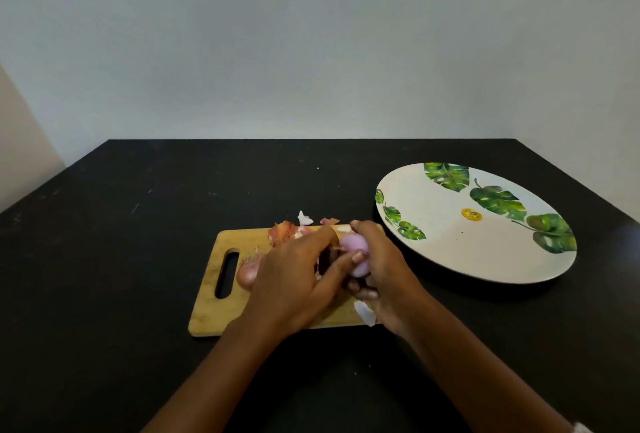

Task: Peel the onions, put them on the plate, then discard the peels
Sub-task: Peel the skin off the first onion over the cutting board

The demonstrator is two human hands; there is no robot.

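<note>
While my right grip (384, 269) curled around the pale onion (353, 252) above the cutting board (211, 308), my left grip (294, 280) pinched dark peel (325, 257) on the onion's left side.

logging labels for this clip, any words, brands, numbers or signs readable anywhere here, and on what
No text can be read anywhere.
The plate bears only green leaf prints and a small yellow mark, too blurred to tell whether it holds letters.
The cutting board, the peeled onion and the table show no writing.
</note>
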